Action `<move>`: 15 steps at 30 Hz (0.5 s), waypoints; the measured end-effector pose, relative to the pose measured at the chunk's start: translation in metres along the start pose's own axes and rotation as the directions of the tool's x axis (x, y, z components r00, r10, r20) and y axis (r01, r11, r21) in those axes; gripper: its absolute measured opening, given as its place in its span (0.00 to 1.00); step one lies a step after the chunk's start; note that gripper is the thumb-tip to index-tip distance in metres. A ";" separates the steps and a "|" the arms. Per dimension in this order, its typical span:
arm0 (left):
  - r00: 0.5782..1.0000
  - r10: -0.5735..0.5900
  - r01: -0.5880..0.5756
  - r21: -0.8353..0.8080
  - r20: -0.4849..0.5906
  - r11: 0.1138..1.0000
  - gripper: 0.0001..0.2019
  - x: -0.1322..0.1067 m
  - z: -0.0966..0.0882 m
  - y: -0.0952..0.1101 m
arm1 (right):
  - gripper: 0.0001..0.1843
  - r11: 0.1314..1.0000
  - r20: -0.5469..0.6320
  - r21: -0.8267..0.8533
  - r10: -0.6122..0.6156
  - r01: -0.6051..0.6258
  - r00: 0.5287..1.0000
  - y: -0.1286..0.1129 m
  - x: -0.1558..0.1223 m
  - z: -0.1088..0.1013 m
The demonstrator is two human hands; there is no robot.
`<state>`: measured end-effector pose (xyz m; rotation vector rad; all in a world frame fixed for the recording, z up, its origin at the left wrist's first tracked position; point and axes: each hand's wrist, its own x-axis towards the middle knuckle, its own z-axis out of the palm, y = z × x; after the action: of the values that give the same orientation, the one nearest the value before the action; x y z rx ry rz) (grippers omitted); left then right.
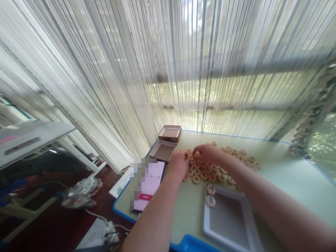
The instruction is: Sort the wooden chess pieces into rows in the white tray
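Round wooden Chinese chess pieces [204,174] with red and dark characters lie in a loose heap on the pale table. At the heap's left edge is my left hand [179,163], its fingers bent in and partly hidden. My right hand [206,153] reaches over the heap from the right, fingers curled down around a piece close to my left fingertips. Nearer to me, a shallow open box tray [228,217] holds two pieces [210,195] set one below the other in its upper left corner. My right forearm passes over its right side.
A phone [151,185] showing a timer lies left of my left forearm. Two more open box parts [164,150] stand at the far left corner. The table has a blue rim [122,210]. String curtains [168,70] hang behind it; plastic bags [81,192] and cables lie at lower left.
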<state>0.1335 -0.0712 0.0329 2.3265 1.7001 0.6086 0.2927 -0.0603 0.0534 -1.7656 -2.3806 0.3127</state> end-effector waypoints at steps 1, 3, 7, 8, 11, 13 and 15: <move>1.000 -0.012 0.011 0.008 0.007 1.000 0.11 0.000 0.000 0.000 | 0.14 1.000 0.010 0.010 -0.019 0.019 1.000 -0.001 -0.001 0.000; 1.000 -0.016 0.015 0.019 0.010 1.000 0.10 0.000 -0.001 0.000 | 0.13 0.999 0.041 0.015 -0.050 0.050 0.998 -0.003 -0.001 0.001; 1.000 -0.006 0.006 0.017 0.005 1.000 0.10 0.001 -0.001 0.000 | 0.13 0.999 0.045 -0.001 -0.053 0.053 0.998 -0.001 0.003 0.004; 1.000 -0.007 0.007 0.021 0.007 1.000 0.10 0.001 -0.001 0.000 | 0.13 0.999 0.048 -0.002 -0.051 0.051 0.998 -0.001 0.003 0.005; 1.000 0.000 0.000 0.047 0.009 0.999 0.10 0.002 0.000 0.000 | 0.13 0.999 0.063 -0.009 -0.047 0.048 0.997 -0.002 0.003 0.005; 1.000 0.012 -0.012 0.063 -0.002 0.998 0.10 0.002 0.001 0.001 | 0.14 0.998 0.073 0.001 -0.055 0.055 0.996 -0.004 0.002 0.005; 1.000 0.016 -0.015 0.073 -0.013 0.997 0.09 0.003 0.001 0.002 | 0.14 0.997 0.077 0.029 -0.075 0.073 0.994 -0.007 0.000 0.004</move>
<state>0.1366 -0.0693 0.0329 2.3926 1.7398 0.5752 0.2855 -0.0622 0.0513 -1.6797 -2.4766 0.4080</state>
